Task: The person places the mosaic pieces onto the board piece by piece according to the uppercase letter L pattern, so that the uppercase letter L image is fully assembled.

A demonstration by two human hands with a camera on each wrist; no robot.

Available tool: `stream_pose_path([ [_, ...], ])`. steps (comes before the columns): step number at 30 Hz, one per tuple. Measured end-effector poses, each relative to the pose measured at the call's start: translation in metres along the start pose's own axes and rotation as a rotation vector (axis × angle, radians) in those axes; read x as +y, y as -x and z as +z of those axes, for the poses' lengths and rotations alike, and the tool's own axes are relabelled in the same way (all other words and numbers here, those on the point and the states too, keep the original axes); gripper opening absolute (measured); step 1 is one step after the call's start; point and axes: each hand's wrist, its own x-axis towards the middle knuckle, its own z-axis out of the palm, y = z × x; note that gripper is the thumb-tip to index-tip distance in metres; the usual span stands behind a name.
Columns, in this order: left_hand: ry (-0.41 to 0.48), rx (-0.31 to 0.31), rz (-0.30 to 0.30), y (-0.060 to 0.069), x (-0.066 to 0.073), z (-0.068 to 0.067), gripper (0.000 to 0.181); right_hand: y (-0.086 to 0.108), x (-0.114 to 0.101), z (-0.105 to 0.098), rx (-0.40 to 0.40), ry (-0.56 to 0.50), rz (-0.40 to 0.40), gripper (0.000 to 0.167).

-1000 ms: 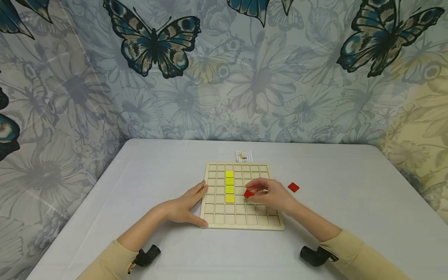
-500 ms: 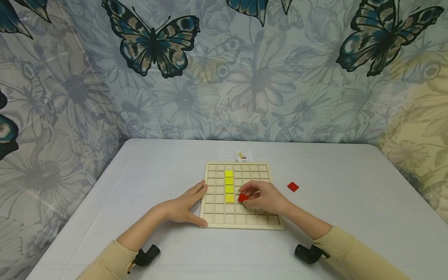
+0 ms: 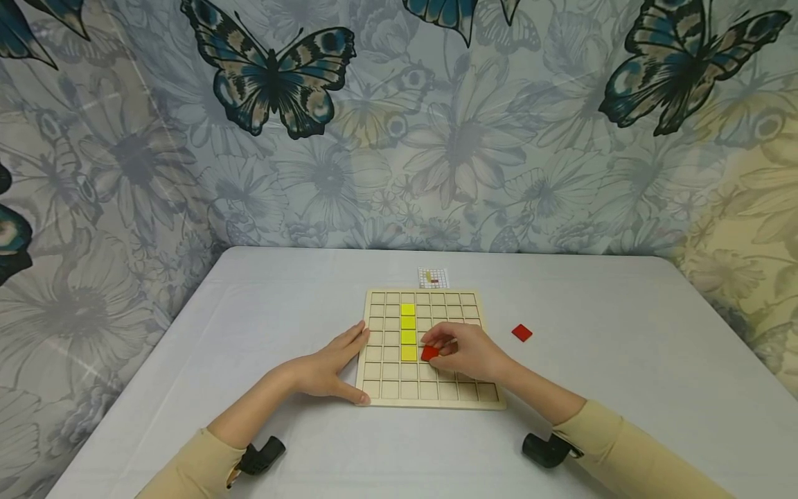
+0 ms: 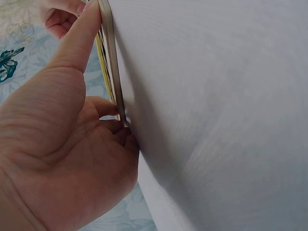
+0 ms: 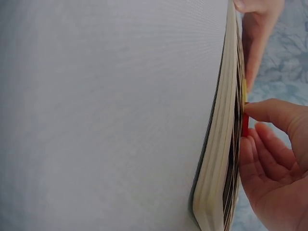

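Observation:
A wooden grid board [image 3: 389,394] lies on the table, with several yellow square tiles [image 3: 408,337] in one column of its cells. My left hand [image 3: 327,367] rests against the board's left side, fingers spread along the edge and thumb at the near left corner. In the left wrist view, that thumb [image 4: 79,45] reaches along the board's rim. Over the board, my right hand [image 3: 470,353] pinches a red square tile [image 3: 429,353] between thumb and fingers, just right of the lowest yellow tile. The right wrist view has this red tile [image 5: 245,126] at the board's surface.
Another red tile [image 3: 522,333] lies on the white tablecloth [image 3: 592,326] to the right of the board. Behind the board is a small printed card [image 3: 433,278] with a coloured grid pattern. A wall covering with butterflies [image 3: 273,76] stands behind the table.
My right hand has moved left and slightly nearer with the red tile, bringing it down beside the lowest yellow tile. The left hand stays at the board's edge.

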Motion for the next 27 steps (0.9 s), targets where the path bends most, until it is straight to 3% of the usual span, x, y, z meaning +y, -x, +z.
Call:
stream_pose_path([
  [10, 0.024, 0.002, -0.002, 0.0007, 0.002, -0.0002, 0.116, 0.0002, 0.0005, 0.0015, 0.003, 0.007, -0.04, 0.025],
  [27, 0.023, 0.004, 0.009, 0.0007, 0.0022, -0.0002, 0.115, -0.0003, 0.0021, 0.0019, -0.009, -0.002, -0.029, 0.023],
])
